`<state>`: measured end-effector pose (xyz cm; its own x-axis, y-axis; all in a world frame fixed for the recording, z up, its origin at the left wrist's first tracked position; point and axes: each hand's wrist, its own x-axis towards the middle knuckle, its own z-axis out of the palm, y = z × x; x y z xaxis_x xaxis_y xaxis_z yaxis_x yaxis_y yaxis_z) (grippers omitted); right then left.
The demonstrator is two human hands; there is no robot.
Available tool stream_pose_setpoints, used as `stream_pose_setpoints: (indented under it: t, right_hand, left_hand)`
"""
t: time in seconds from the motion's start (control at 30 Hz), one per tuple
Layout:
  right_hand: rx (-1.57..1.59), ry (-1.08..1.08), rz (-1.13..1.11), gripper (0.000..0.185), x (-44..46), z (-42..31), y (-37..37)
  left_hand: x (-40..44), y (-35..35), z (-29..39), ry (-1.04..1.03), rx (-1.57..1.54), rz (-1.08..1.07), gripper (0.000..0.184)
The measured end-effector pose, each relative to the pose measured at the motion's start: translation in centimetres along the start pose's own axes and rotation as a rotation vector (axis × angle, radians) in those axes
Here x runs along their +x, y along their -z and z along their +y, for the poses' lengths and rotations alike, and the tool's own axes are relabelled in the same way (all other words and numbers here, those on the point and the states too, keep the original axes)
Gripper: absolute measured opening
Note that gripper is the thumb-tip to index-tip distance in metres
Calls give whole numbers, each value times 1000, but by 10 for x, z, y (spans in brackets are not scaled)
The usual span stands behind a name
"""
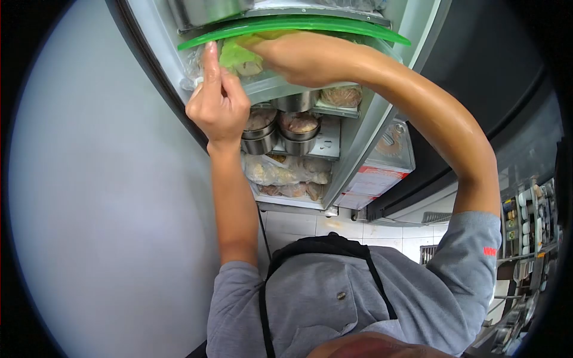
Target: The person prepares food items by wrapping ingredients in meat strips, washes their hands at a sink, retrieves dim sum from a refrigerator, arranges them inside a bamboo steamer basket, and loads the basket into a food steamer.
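Under a raised green lid (298, 24) sits a clear plastic tub (271, 89) on an upper shelf of an open refrigerator. My left hand (218, 110) is at the tub's left front, its index finger stretched up against the lid's edge and the other fingers curled. My right hand (292, 56) reaches over the tub's front into it, beneath the lid. Its fingers close around pale green lettuce (239, 58) with a cut stem end showing; the fingertips are partly hidden by the leaves.
Steel bowls of food (299, 128) stand on the shelf below. Bagged food (280, 170) fills the bottom shelf. A grey refrigerator door (119, 179) spans the left side. Right of the cabinet stands a clear-lidded box (391, 146). A steel container (209, 12) stands above the lid.
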<state>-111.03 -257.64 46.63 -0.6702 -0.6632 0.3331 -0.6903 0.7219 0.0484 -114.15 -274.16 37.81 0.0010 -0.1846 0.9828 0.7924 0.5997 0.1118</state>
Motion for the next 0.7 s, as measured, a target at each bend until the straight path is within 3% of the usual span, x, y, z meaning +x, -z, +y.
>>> stream_pose_setpoints:
  t: [0.1,0.13,0.2,0.33,0.4,0.53,0.63,0.7]
  right_hand:
    - [34,184,9,40,39,12,-17]
    - [33,185,6,40,48,5,-15]
    - [-204,120,-242,38,62,-3,-12]
    - [-236,63,-255,34,75,1,-25]
    - [-143,160,-23,14,74,1,-33]
    - [-296,311,-123,21,76,10,-29]
    - [-546,543,1,25,81,30,-50]
    - [-455,527,95,27,76,31,-53]
  left_hand:
    - [-2,3,1,-96,12,-24,44]
    - [-3,4,2,-67,5,-40,45]
    - [-5,5,2,-34,-4,-58,46]
    - [-6,4,0,-102,-3,-24,48]
    - [-6,1,-2,-123,-2,6,49]
    - [-8,1,-3,-132,-36,23,53]
    - [-7,-1,0,-98,-65,21,58]
    - [-9,-1,2,-101,-78,45,60]
